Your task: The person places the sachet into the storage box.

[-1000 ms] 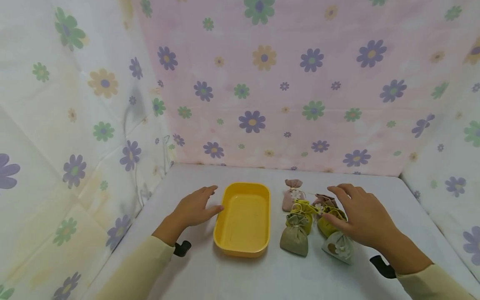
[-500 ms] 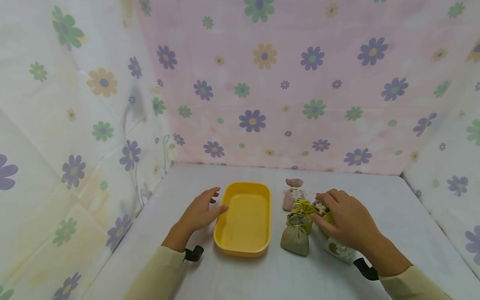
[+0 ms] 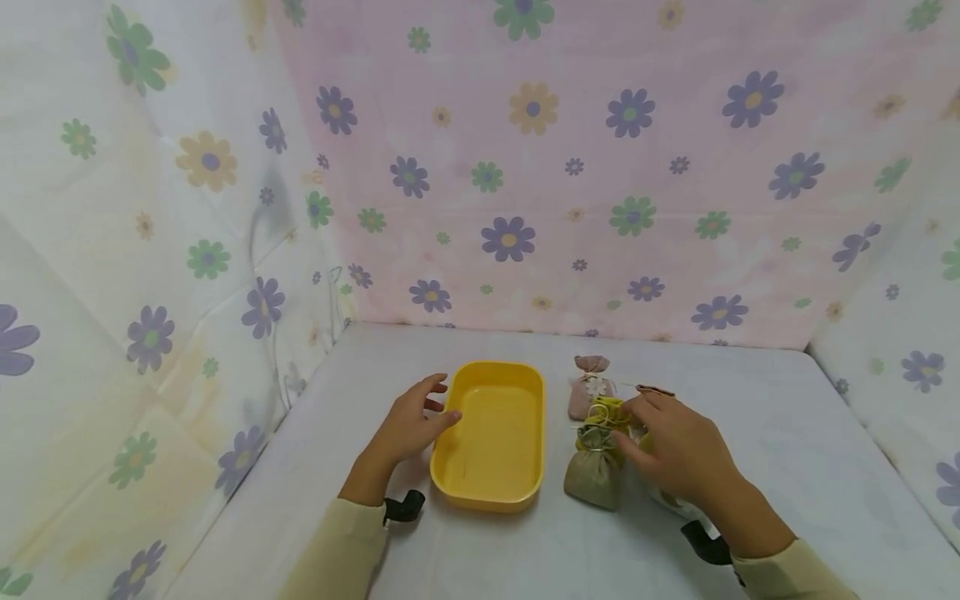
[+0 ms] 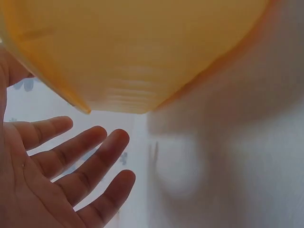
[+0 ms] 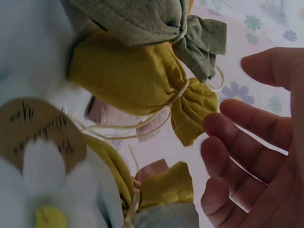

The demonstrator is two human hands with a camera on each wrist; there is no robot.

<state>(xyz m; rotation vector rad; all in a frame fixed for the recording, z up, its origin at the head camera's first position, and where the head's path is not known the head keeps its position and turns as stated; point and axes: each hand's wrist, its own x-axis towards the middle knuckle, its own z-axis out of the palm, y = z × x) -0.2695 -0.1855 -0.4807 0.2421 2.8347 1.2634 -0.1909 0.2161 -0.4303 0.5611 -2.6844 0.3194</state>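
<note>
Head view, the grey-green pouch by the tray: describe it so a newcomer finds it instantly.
Start at the yellow tray. Just right of it, left of the right hand, tied pouches form a column; take the nearest to the wearer. It is plain grey-green, while those behind are a yellow pouch and a pink pouch.

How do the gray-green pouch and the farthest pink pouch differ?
The gray-green pouch lies toward the front, while the pink pouch lies farther back. The pink pouch bears a white flower; the gray-green pouch shows none. Both are cloth pouches gathered at the neck.
</note>
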